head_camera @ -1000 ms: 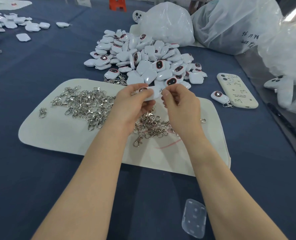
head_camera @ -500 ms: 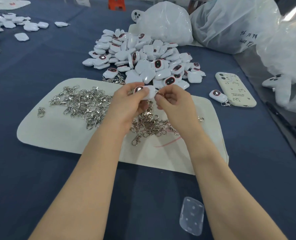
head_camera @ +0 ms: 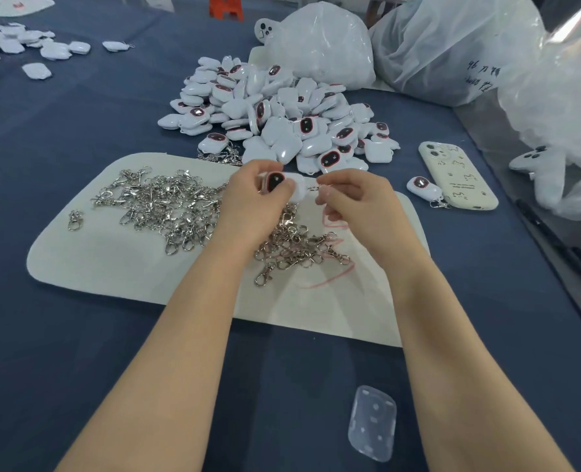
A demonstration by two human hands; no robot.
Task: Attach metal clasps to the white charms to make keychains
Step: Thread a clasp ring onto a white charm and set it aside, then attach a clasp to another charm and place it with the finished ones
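Hands apart now: left [head_camera: 248,206] grips the upturned charm [head_camera: 277,181], right [head_camera: 353,202] pinches a clasp [head_camera: 316,189].

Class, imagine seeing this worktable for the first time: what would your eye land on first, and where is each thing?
The big heap of white charms at the centre back of the blue table grabs attention first. In front of it, a glittering tangle of metal clasps sprawls across a pale mat. Above the mat, the left hand holds one charm while the right hand pinches at its end.
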